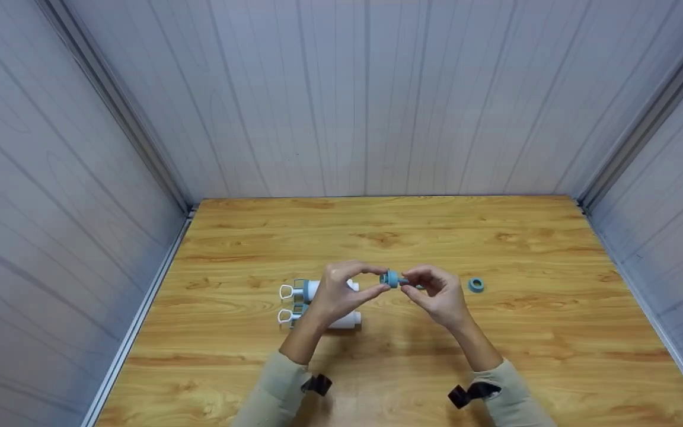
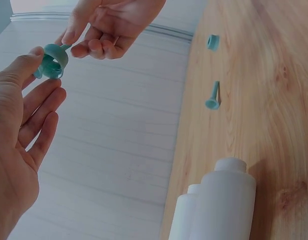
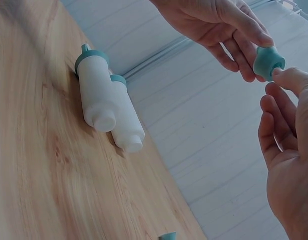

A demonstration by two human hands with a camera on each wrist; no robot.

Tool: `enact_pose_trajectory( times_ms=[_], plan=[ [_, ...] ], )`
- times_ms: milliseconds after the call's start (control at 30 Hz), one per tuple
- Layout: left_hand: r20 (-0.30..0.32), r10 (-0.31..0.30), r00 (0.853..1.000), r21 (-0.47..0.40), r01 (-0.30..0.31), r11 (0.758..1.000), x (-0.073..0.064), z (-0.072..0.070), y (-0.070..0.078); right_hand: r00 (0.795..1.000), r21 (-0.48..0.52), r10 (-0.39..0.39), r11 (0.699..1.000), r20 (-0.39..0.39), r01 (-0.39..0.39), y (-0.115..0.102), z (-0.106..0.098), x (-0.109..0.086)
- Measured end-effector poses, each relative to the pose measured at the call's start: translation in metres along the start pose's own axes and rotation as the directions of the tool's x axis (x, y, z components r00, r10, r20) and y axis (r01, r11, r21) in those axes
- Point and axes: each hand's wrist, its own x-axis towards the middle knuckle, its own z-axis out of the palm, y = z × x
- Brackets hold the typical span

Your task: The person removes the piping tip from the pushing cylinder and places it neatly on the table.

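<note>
A teal hollow cap-like piece with a narrow stem (image 1: 391, 279) is held in the air between both hands. My left hand (image 1: 341, 292) pinches its wide end between thumb and fingertips. From the other side, my right hand (image 1: 440, 298) pinches the stem between thumb and index finger. In the left wrist view the piece's open, ring-shaped end (image 2: 55, 61) faces the camera. On the table below, a small teal funnel-shaped piece with a stem (image 2: 213, 101) lies near a teal ring (image 1: 476, 285). My right hand partly hides the funnel-shaped piece in the head view.
Two white cylinders (image 3: 96, 92) with teal collars lie side by side, partly behind my left hand in the head view. White loop handles (image 1: 286, 291) stick out at their left ends. Pale panel walls (image 1: 341, 107) enclose the wooden table (image 1: 377, 231) at the back and sides.
</note>
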Motion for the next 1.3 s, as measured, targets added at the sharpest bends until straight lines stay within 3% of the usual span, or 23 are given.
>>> enact_pose_trajectory(
  times_ms=[500, 733, 1300],
  plan=[
    [-0.008, 0.001, 1.000, -0.006, -0.001, 1.000, 0.006, 0.003, 0.005, 1.000, 0.028, 0.021, 0.999, 0.020, -0.022, -0.001, -0.001, 0.001],
    [0.005, 0.011, 1.000, -0.030, -0.010, 0.999, 0.007, 0.007, 0.006, 0.999, 0.060, -0.004, 0.998, 0.048, 0.001, -0.002, 0.000, 0.002],
    [0.019, 0.009, 1.000, -0.028, -0.009, 1.000, 0.006, 0.011, 0.003, 0.998, 0.024, -0.027, 0.999, 0.053, 0.026, -0.002, -0.002, 0.001]
  ],
)
